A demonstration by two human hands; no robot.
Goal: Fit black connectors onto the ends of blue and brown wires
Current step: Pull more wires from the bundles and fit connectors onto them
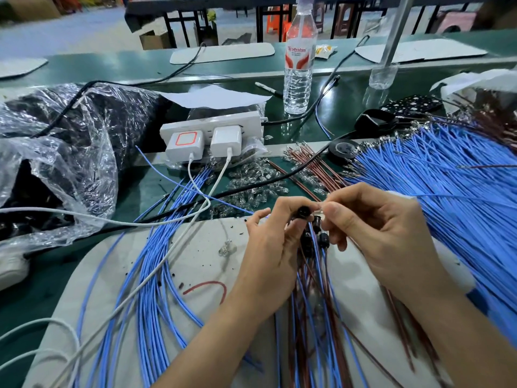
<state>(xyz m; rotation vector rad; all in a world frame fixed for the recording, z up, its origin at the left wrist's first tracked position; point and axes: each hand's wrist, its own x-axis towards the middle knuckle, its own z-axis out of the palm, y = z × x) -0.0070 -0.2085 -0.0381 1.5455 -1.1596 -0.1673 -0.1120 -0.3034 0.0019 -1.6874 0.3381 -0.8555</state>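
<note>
1. Head view, hands: the left hand (268, 247) is curled, its thumb and forefinger pinching one black connector (303, 211) just above the grey mat (195, 261); the right hand (377, 233) faces it, thumb and forefinger pressed together on something small and pale right against that connector; what it is I cannot tell.
2. Head view, the work: more fitted connectors (307, 239) hang just below the fingers; from them a bundle of blue and brown wires (316, 303) runs down between the forearms towards the near edge.
3. Head view, stock: a big pile of blue wires (447, 191) fans out on the right; a smaller sheaf of blue wires (151, 275) lies across the mat on the left; loose brown wires (316, 169) lie beyond the hands, beside a scatter of small clear bulbs (251, 186).
4. Head view, the rest: a white power strip (212, 130) with two chargers sits further back on the green table (140, 68); white cables (167, 219) trail from it over the mat; a crumpled plastic bag (70, 141) fills the left; a water bottle (298, 65) stands upright behind; a black tape roll (344, 148) lies flat near the brown wires; a short red wire (207, 285) curls on the mat.
</note>
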